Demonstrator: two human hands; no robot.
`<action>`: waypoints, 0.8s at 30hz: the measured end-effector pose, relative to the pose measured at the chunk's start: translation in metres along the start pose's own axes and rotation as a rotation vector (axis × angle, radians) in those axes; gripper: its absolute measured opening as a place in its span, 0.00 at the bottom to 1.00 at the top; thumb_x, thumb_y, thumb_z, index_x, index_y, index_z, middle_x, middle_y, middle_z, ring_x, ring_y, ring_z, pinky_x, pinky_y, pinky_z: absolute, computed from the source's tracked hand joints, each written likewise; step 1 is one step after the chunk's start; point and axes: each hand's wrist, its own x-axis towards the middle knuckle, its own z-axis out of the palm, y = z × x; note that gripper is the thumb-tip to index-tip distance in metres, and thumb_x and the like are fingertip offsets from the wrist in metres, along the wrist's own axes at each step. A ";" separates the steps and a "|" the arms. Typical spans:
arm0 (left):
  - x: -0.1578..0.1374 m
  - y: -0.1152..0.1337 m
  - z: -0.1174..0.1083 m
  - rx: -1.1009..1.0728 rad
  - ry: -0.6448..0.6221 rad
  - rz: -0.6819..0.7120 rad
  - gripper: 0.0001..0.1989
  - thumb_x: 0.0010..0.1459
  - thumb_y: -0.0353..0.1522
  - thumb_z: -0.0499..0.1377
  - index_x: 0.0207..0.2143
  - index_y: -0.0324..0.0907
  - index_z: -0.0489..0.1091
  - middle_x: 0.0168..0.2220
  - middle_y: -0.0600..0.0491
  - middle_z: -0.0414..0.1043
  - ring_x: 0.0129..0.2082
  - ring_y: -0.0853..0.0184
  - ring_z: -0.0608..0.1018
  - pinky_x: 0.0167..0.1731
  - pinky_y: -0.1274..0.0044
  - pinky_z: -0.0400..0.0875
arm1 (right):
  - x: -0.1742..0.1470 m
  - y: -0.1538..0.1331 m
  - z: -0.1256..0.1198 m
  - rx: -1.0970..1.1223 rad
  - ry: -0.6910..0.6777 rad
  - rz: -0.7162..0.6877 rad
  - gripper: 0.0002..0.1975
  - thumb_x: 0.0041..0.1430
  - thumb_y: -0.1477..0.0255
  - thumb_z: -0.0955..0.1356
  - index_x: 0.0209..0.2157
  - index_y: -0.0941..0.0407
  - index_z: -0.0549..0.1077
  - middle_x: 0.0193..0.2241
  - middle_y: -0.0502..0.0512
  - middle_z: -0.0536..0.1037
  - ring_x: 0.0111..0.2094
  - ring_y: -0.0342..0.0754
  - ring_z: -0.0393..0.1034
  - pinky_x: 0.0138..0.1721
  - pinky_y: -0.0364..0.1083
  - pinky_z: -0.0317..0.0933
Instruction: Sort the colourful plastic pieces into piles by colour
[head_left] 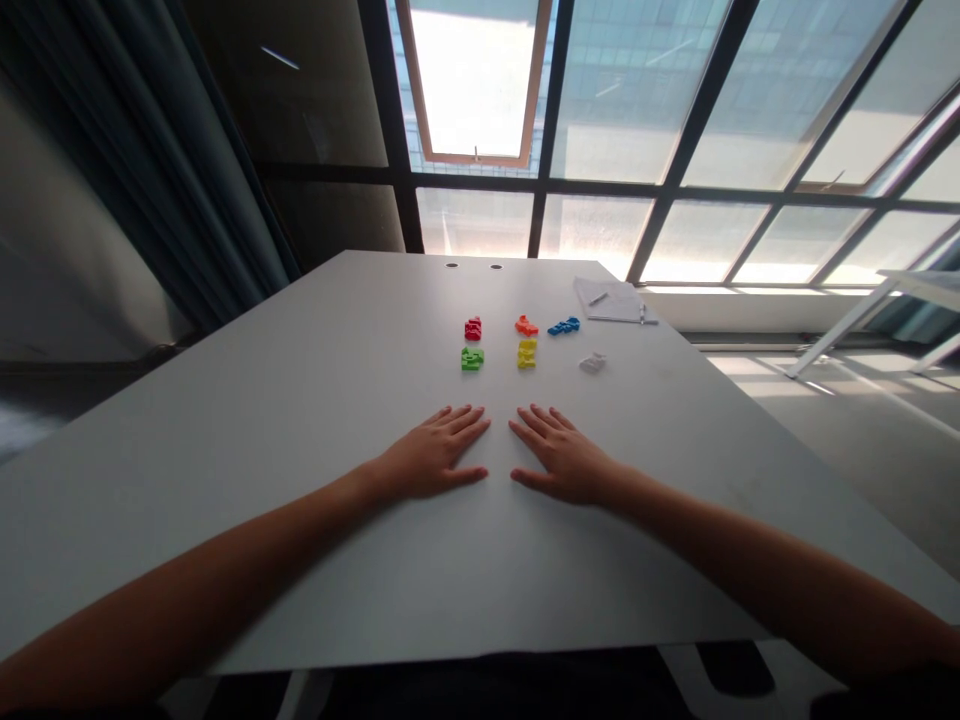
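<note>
My left hand (433,452) lies flat on the white table, fingers spread and holding nothing. Mirroring it, my right hand (564,455) rests palm down with its fingers apart, also without anything in it. Beyond the fingertips sit small coloured plastic pieces whose exact kind is too small to tell. A green piece (472,359) is nearest my left hand, with a red piece (472,328) behind it. Ahead of my right hand is a yellow piece (526,353), and behind that an orange piece (526,325). Farther right are a blue piece (564,326) and a white or clear piece (592,362).
Paper sheets (611,300) with a pen (598,299) on top lie at the table's far right. Two dark round cable holes (496,267) mark the far edge of the table (262,430). Windows stand beyond, a dark curtain (150,150) hangs left, and another table (919,283) is at right.
</note>
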 end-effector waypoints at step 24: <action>0.001 -0.001 -0.001 0.008 0.012 0.005 0.43 0.73 0.62 0.51 0.79 0.46 0.59 0.79 0.42 0.55 0.79 0.49 0.60 0.78 0.56 0.51 | 0.000 0.003 0.002 0.004 -0.003 0.012 0.47 0.74 0.39 0.60 0.79 0.57 0.58 0.79 0.67 0.53 0.81 0.67 0.43 0.79 0.67 0.42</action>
